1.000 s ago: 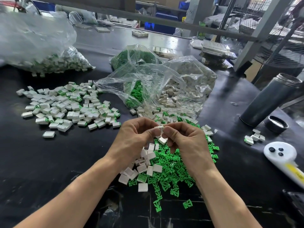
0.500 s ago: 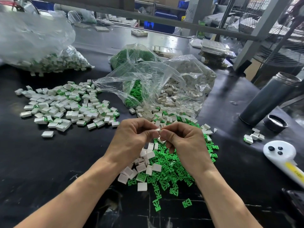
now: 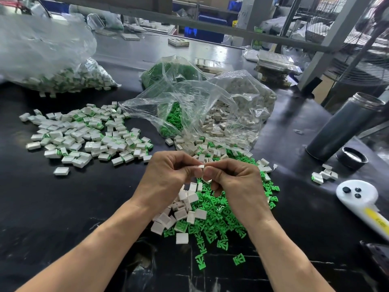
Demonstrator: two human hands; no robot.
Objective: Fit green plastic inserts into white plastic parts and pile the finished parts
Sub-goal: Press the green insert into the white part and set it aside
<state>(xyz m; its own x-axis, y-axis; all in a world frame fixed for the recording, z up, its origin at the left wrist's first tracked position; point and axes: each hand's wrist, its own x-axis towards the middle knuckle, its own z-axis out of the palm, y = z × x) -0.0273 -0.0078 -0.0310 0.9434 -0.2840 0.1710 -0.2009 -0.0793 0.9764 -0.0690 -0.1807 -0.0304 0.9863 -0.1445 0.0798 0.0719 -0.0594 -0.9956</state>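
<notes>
In the head view, a small white part (image 3: pixel 201 166) is pinched between the two hands, held up just above the loose heap of green inserts (image 3: pixel 223 209) on the black worktop (image 3: pixel 63 207). The left hand (image 3: pixel 168 178) is clenched on the part from its left side and the right hand (image 3: pixel 233 180) from its right, thumbs and forefingers meeting around it, so the grip of both hands is closed on the same piece. Only a thin white edge of the part is seen between the fingertips; its long axis appears to run left to right, from one hand to the other. Whether a green insert is already seated inside cannot be told, since the fingers cover it.

The relation that matters next is judged to be this: the pile of finished parts (image 3: pixel 88 135) lies well to the left of the heap of inserts and farther from the person, so the left hand is the nearer one for a drop there. Unfilled white parts (image 3: pixel 185 207) lie on the left edge of the heap, directly under the hands.

The held part looks like a small, flat, rectangular white shell. The finished ones in the pile show green at one open side. Beyond the heap, clear bags (image 3: pixel 210 106) of green and white stock are seen lying open.
</notes>
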